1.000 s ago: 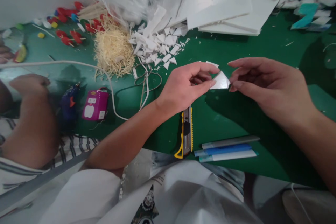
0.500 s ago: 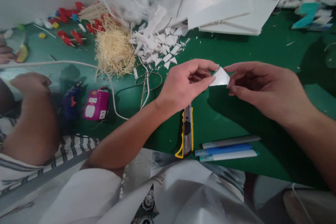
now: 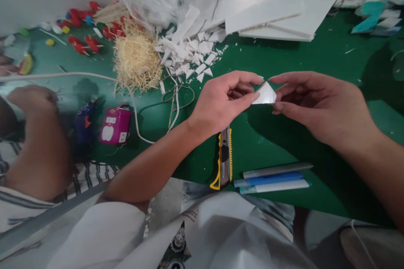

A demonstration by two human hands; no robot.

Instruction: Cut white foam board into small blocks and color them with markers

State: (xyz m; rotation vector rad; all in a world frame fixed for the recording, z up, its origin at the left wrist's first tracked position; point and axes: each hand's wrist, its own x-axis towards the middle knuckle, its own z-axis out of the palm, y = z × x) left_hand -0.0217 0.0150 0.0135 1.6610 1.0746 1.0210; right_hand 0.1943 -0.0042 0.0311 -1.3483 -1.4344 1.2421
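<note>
Between my hands, above the green tabletop, is a small white foam board piece [image 3: 266,93] with angled sides. My left hand [image 3: 222,98] pinches its left side between thumb and fingers. On the right, my right hand [image 3: 322,105] curls around the piece's right corner, its fingertips at the edge. A yellow and grey utility knife [image 3: 225,157] lies below my left wrist. To the right of the knife, a grey pen [image 3: 277,170], a blue pen [image 3: 269,179] and a white pen [image 3: 274,187] lie side by side near the front edge.
White foam scraps [image 3: 197,52] and a heap of thin wooden sticks [image 3: 138,61] lie behind my left hand. Large white boards [image 3: 268,12] are stacked at the back. A magenta box [image 3: 115,125], white cord [image 3: 135,105] and another person's arm [image 3: 41,143] are at left.
The white piece has tilted slightly and my right hand has shifted a little around its corner. The other person's arm at left has moved slightly left.
</note>
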